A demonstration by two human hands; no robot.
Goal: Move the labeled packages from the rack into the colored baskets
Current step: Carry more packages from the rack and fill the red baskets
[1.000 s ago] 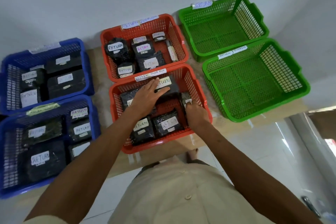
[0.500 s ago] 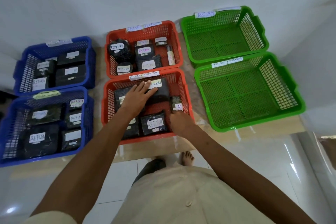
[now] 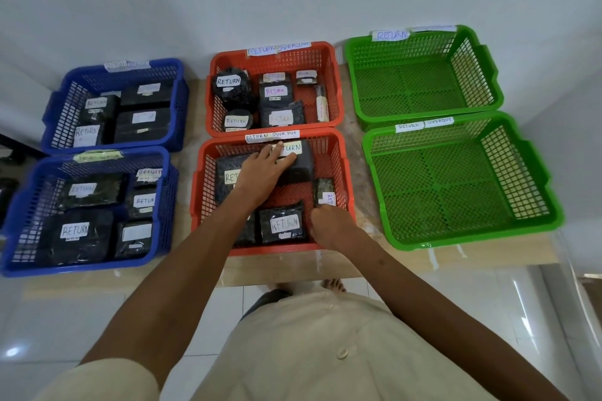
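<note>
Six baskets in two rows on a wooden table (image 3: 293, 270), seen from above.

Over at 9 o'clock there's the far blue basket (image 3: 177, 101) and, nearer, the near blue basket (image 3: 161, 205), both packed with black wrapped packages wearing white RETURN labels.

Dead centre, the far red basket (image 3: 337, 88) at 12 o'clock has a mix of round and boxy black packages plus a slim white tube along its right side. Just below it is the near red basket (image 3: 195, 205), tagged "RETURN OVER DUE" on its back rim.

The left hand (image 3: 262, 172) lies flat inside it, fingers spread and stretched out, palm down across the top package (image 3: 301, 161) in the back of the basket and the dark package (image 3: 228, 177) just left of it. It's pressing or resting, not wrapped around anything. In front sits another RETURN package (image 3: 283, 226), and a small package (image 3: 324, 192) stands at the right wall.

The right hand (image 3: 332, 225) is at the basket's near right corner, at about 4 o'clock from the left hand, fingers curled under; can't tell whether it's holding something or just touching the rim.

Out at 3 o'clock, the far green basket (image 3: 488, 75) and near green basket (image 3: 537, 179) show only bare mesh floors.
</note>
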